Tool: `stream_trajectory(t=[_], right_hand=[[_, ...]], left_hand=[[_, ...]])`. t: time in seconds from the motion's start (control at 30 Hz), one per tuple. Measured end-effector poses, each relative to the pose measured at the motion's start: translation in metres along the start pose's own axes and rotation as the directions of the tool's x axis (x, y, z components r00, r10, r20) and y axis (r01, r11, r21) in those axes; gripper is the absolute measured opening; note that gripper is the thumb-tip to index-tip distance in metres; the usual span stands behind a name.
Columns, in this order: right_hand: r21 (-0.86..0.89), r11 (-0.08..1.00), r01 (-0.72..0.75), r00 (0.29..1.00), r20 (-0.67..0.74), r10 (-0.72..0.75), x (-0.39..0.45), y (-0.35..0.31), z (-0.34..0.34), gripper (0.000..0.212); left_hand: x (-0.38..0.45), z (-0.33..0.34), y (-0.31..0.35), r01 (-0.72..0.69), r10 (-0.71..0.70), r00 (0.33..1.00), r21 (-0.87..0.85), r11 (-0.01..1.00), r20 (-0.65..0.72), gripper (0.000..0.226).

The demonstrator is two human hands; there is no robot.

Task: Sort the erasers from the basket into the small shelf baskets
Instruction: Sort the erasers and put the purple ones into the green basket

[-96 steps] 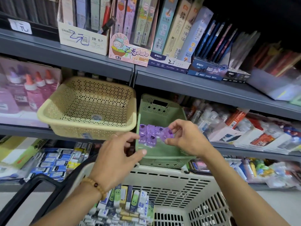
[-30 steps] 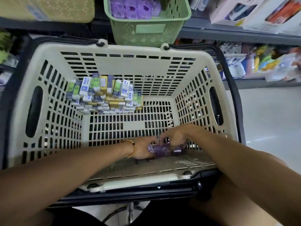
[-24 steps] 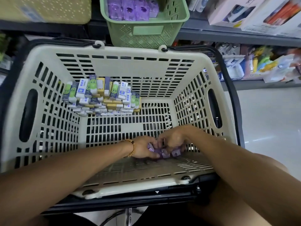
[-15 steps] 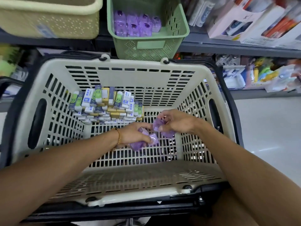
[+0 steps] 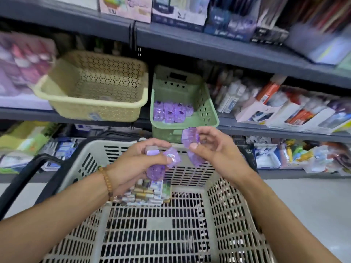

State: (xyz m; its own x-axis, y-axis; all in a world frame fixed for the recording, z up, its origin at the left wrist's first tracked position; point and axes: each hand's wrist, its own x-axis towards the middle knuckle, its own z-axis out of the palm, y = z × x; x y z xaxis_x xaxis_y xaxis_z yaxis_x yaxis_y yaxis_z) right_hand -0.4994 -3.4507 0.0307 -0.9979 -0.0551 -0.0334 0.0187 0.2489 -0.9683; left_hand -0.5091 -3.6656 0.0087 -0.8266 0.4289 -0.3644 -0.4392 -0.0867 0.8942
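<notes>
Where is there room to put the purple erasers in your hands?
The green basket has bare floor behind and right of the purple erasers lying at its front left. The yellow basket beside it looks bare inside. The big basket is crowded only at its far wall, by the boxed erasers.

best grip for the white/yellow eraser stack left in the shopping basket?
Come from above, and grip a few packs across their narrow sides. The eraser stack sits against the shopping basket far wall under the left hand, so only the top and near face are open.
</notes>
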Motion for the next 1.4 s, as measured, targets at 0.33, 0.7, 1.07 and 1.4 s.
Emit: stream_trajectory(t=[0.33, 0.7, 1.07, 1.4], right_hand=[[-0.859, 0.505, 0.083, 0.997, 0.073, -0.038, 0.119, -0.044, -0.022, 0.032], [-0.786, 0.585, 0.198, 0.936, 0.329, 0.125, 0.146, -0.02, 0.032, 0.029], [-0.153, 0.966, -0.208, 0.973, 0.071, 0.221, 0.138, -0.015, 0.011, 0.029], [-0.252, 0.963, -0.096, 0.995, 0.01, 0.102, 0.133, -0.019, -0.021, 0.018]], left_hand=[[0.007, -0.028, 0.048, -0.15, 0.148, 0.975, -0.004, 0.989, -0.166, 0.04], [0.009, -0.044, 0.056, -0.198, 0.164, 0.951, -0.11, 0.974, -0.26, 0.042], [0.014, -0.041, 0.053, -0.183, 0.139, 0.946, -0.128, 0.975, -0.291, 0.029], [0.017, -0.037, 0.05, -0.185, 0.14, 0.96, -0.171, 0.968, -0.244, 0.044]])
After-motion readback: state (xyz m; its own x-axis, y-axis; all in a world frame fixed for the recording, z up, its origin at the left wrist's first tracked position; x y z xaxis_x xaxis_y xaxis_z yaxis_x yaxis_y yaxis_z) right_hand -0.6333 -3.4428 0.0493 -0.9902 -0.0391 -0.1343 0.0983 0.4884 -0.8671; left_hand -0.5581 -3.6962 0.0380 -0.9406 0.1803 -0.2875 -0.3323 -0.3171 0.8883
